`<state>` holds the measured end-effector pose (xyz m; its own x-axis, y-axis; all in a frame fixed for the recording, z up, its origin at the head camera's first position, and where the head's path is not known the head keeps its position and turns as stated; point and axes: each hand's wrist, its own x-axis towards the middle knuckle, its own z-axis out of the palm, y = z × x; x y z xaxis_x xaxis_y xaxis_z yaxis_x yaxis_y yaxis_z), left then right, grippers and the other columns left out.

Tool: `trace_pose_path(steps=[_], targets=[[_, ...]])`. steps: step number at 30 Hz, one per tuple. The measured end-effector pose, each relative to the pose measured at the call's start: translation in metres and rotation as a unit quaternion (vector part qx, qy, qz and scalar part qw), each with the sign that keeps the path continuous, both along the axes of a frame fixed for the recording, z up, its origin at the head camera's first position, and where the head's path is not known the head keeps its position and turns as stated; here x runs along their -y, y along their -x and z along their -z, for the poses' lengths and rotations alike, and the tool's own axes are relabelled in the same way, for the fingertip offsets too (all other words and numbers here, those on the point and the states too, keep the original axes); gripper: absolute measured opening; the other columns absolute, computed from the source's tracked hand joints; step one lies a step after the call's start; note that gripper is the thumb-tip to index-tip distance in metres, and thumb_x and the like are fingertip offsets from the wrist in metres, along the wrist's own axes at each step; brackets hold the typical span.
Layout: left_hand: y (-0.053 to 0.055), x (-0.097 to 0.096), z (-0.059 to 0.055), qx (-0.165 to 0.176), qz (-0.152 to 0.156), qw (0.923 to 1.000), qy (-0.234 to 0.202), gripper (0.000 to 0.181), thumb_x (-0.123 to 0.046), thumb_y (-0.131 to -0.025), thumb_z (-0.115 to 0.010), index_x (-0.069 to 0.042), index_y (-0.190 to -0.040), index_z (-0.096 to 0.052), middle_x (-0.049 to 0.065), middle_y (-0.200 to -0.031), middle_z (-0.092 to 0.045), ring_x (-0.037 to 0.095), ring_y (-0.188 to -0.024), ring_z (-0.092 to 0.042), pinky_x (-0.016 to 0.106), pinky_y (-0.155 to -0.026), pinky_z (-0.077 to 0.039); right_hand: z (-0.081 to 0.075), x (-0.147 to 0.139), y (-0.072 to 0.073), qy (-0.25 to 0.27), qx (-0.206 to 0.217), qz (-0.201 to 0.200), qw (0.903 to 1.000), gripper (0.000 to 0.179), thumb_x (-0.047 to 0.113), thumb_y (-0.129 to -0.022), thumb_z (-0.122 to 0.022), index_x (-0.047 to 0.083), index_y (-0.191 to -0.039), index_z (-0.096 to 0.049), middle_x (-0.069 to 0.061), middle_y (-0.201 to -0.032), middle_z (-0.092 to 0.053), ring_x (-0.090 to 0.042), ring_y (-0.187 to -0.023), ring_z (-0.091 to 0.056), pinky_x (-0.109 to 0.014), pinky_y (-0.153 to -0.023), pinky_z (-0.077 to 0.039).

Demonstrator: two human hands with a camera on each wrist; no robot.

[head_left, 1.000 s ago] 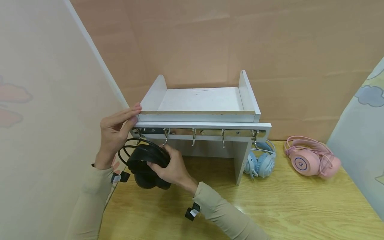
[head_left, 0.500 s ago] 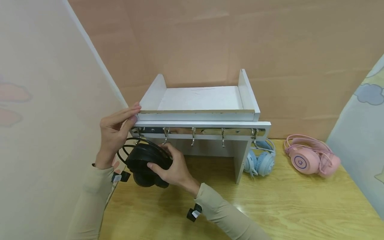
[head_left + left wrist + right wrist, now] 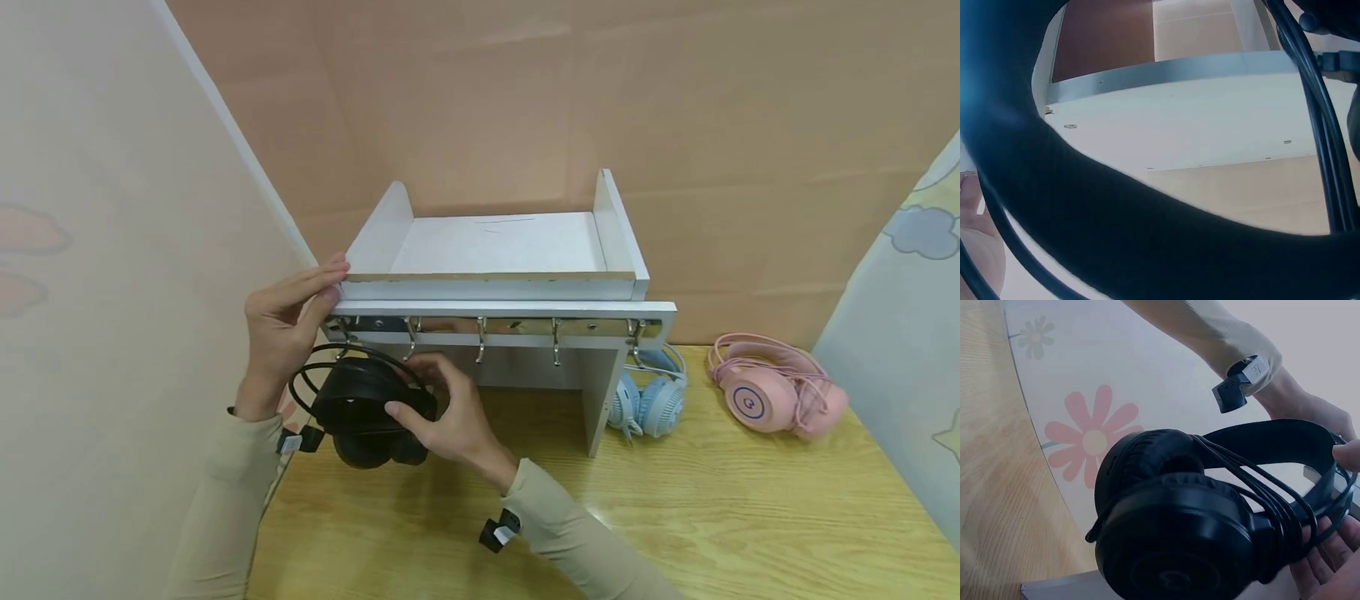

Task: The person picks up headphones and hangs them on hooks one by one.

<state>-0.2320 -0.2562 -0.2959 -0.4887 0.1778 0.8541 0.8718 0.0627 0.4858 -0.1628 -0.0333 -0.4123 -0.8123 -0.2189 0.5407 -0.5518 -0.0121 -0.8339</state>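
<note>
My left hand (image 3: 288,325) holds the left front corner of a white wooden shelf (image 3: 491,289), fingers on top and thumb on the front. Below it, my right hand (image 3: 450,412) grips black over-ear headphones (image 3: 360,400) from the right, thumb on the near side and fingertips behind. Their headband overlaps the leftmost metal hook (image 3: 341,342) in the head view. The right wrist view shows a round ear cup (image 3: 1175,544), with black cable loops (image 3: 1272,506) by my right fingers (image 3: 1329,550). In the left wrist view, the dark headband (image 3: 1116,194) covers much of the frame.
Several hooks (image 3: 482,342) line a metal strip along the shelf front. Blue headphones (image 3: 648,404) lie by the shelf's right side panel (image 3: 602,387). Pink headphones (image 3: 776,387) lie farther right on the wooden table (image 3: 720,508). A pale wall panel (image 3: 135,275) stands close on the left.
My right hand has shifted slightly right, and the gap between its thumb and fingers looks wider. The black headphones have turned a little. My left hand stays on the shelf corner.
</note>
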Motion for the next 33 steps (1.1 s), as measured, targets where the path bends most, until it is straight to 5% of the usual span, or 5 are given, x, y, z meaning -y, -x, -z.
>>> trace_pose_path(steps=[11,17,24,33], targets=[[-0.001,-0.003,-0.001,-0.005,-0.014,0.9998,0.010,0.025,0.019,-0.090,-0.065,0.019,-0.113,-0.074,0.014,-0.120,-0.080,0.029,-0.128,-0.071,0.034,-0.113,-0.055,0.004,-0.026,-0.007,0.003,-0.009,0.013,0.9999,0.048,0.018,-0.092,-0.081,0.006,-0.133,-0.062,-0.010,-0.128,-0.070,-0.031,-0.120,-0.068,-0.050,-0.108,-0.057],[-0.003,-0.005,-0.003,-0.012,-0.042,0.9986,0.032,0.027,0.019,-0.089,-0.066,0.015,-0.115,-0.075,0.017,-0.121,-0.079,0.031,-0.128,-0.071,0.035,-0.114,-0.055,0.005,-0.046,-0.013,0.003,-0.025,0.018,0.9995,0.045,0.015,-0.092,-0.081,0.007,-0.132,-0.063,-0.012,-0.128,-0.070,-0.028,-0.120,-0.069,-0.042,-0.109,-0.057],[-0.003,-0.006,-0.002,-0.031,-0.059,0.9969,0.041,0.028,0.020,-0.088,-0.066,0.015,-0.114,-0.075,0.025,-0.120,-0.077,0.028,-0.127,-0.072,0.035,-0.114,-0.055,0.013,-0.071,-0.021,-0.010,-0.017,0.022,0.9996,0.044,0.012,-0.093,-0.081,0.008,-0.132,-0.063,-0.007,-0.128,-0.070,-0.025,-0.119,-0.068,-0.052,-0.107,-0.057],[-0.003,-0.004,-0.003,-0.040,-0.065,0.9961,0.043,0.027,0.018,-0.088,-0.067,0.015,-0.114,-0.075,0.029,-0.121,-0.075,0.023,-0.126,-0.073,0.032,-0.112,-0.056,0.020,-0.099,-0.033,-0.013,-0.052,0.044,0.9976,0.045,0.002,-0.089,-0.081,0.005,-0.130,-0.063,-0.008,-0.127,-0.070,-0.033,-0.117,-0.069,-0.041,-0.106,-0.058]])
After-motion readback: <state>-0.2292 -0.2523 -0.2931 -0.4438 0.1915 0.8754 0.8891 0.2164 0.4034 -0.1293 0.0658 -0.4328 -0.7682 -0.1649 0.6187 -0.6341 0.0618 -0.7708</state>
